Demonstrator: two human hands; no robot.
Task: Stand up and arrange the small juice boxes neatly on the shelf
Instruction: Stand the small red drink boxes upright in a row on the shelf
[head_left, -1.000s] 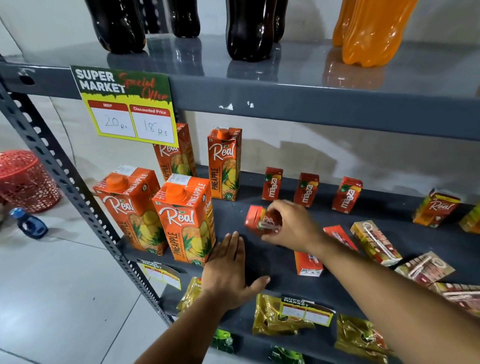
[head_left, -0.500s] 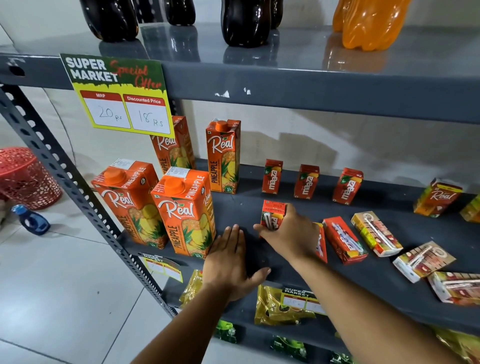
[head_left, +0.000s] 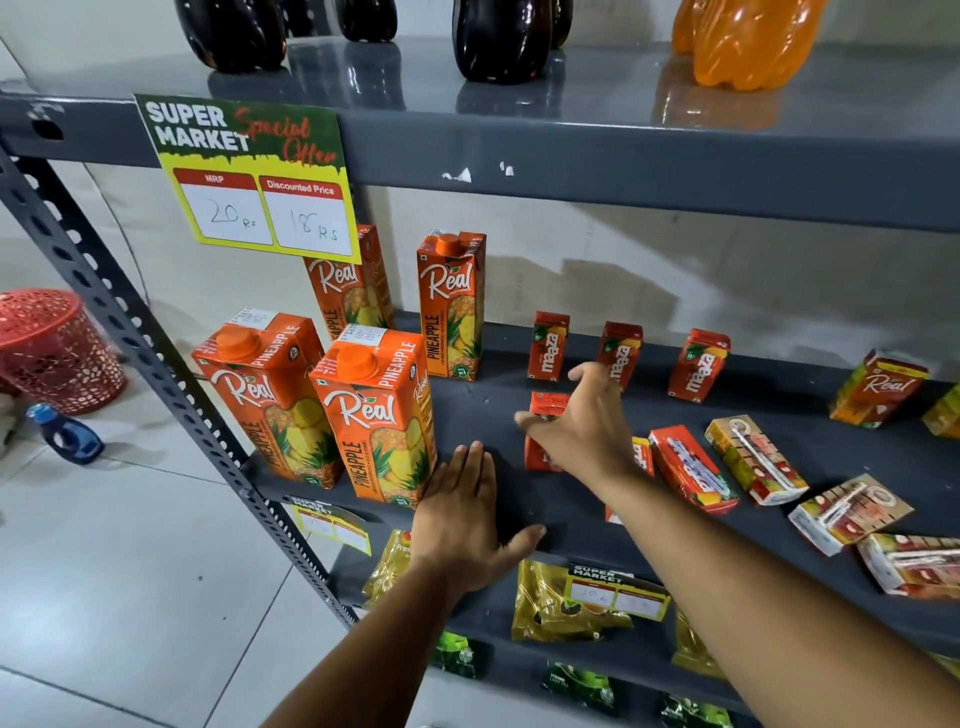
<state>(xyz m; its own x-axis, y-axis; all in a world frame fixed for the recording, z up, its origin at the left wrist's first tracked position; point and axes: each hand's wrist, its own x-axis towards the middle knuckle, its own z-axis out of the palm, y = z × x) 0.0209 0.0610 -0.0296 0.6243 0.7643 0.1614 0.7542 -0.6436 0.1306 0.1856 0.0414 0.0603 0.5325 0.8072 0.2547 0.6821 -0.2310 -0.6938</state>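
On the grey shelf (head_left: 483, 415) three small red Maaza juice boxes (head_left: 548, 345) stand upright in a back row. In front of them stands another small red box (head_left: 546, 408). My right hand (head_left: 587, 426) hovers at it with fingers spread, thumb near its front face. A red box (head_left: 644, 457) lies partly hidden under my right wrist. More small boxes lie flat to the right: a red one (head_left: 691, 470), a yellow one (head_left: 753, 460) and others (head_left: 849, 512). A small Real box (head_left: 878, 387) stands at the far right. My left hand (head_left: 462, 514) rests flat on the shelf's front edge.
Several tall orange pineapple cartons (head_left: 374, 415) stand at the shelf's left end. A price sign (head_left: 249, 176) hangs from the upper shelf, which carries dark and orange bottles (head_left: 748, 41). Yellow packets (head_left: 561, 603) lie on the lower shelf. A red basket (head_left: 52, 348) and a blue bottle (head_left: 67, 436) are on the floor.
My right hand carried a small red box up from the front, stood it upright behind, then opened its fingers off it. My left hand stayed flat on the shelf.
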